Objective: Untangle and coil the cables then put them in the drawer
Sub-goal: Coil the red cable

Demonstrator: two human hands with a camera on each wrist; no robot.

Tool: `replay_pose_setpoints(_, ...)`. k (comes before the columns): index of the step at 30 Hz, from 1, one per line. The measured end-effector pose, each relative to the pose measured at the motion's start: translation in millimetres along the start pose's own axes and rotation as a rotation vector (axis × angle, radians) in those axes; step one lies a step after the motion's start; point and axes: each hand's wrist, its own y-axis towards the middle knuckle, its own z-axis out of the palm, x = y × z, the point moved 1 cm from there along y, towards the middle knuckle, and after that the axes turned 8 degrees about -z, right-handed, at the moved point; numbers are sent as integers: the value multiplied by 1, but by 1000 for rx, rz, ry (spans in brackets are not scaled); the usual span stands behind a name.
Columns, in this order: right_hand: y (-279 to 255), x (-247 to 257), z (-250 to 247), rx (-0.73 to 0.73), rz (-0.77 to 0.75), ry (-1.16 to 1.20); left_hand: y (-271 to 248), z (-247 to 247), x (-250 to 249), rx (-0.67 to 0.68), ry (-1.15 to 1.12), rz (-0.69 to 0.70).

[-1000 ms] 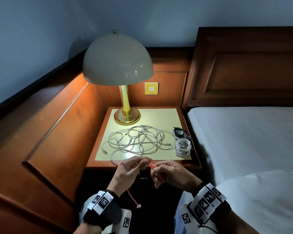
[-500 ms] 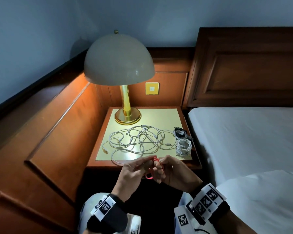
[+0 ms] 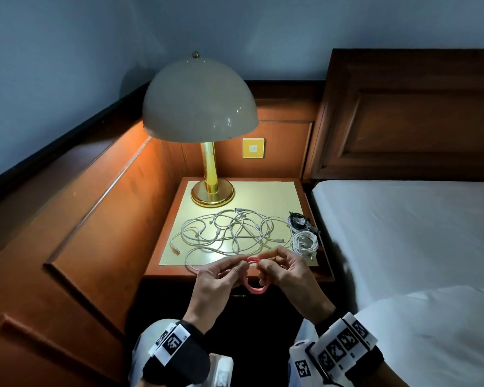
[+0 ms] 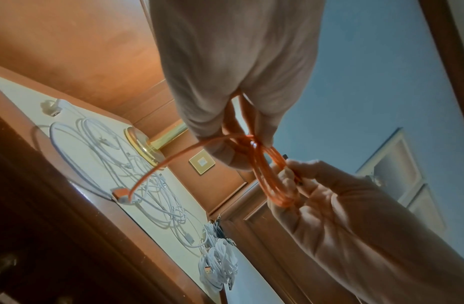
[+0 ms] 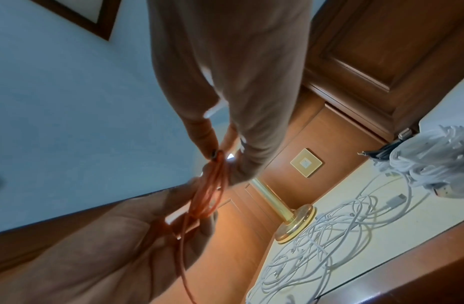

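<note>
A red cable [image 3: 254, 289] is wound into a small coil held between my two hands, just in front of the nightstand [image 3: 268, 191]. My left hand [image 3: 239, 268] pinches one side of the coil [image 4: 271, 185] and my right hand [image 3: 263, 265] pinches the other side [image 5: 209, 195]. In the left wrist view a loose end with its plug [image 4: 120, 194] arcs off toward the tabletop. A tangle of white cables [image 3: 229, 233] lies spread over the nightstand top. A coiled white cable [image 3: 305, 243] and a coiled black cable [image 3: 298, 220] sit at its right edge.
A brass lamp [image 3: 213, 191] with a dome shade stands at the back left of the nightstand. Wood panelling runs along the left. A bed with a white sheet [image 3: 403, 233] lies close on the right. The nightstand front below my hands is dark.
The red cable's end that hung below my hands a second ago has been drawn up, and the cable now forms a small coil. Both hands rose slightly toward the nightstand edge.
</note>
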Motion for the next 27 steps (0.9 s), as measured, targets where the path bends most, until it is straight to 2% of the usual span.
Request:
replay_pose_setpoints(6,1,-4,-1,-68,-35,7,-3,2,-5,67,-92,-76)
replay_pose_setpoints(11,-6,-17,-2,-57,-6,102,-2,3,-4,8,-70,-61)
replay_pose_setpoints(14,-10,-44,-2,-83,197,137,-3,4,-4,-29,-59,-36)
replay_pose_setpoints(18,-26,-85,7,49,553,-9,-3,9,-11,-43,-99,-8)
replay_pose_setpoints(21,-35,-97,26,50,715,181,-5,9,-14,-39,-122,10)
replay_pose_setpoints(24,-30,-97,37,-86,658,409,-6,9,-13,-23,-147,-10)
replay_pose_setpoints(27,-19,-95,36,-169,553,510,-7,7,-12,-31,-154,-24)
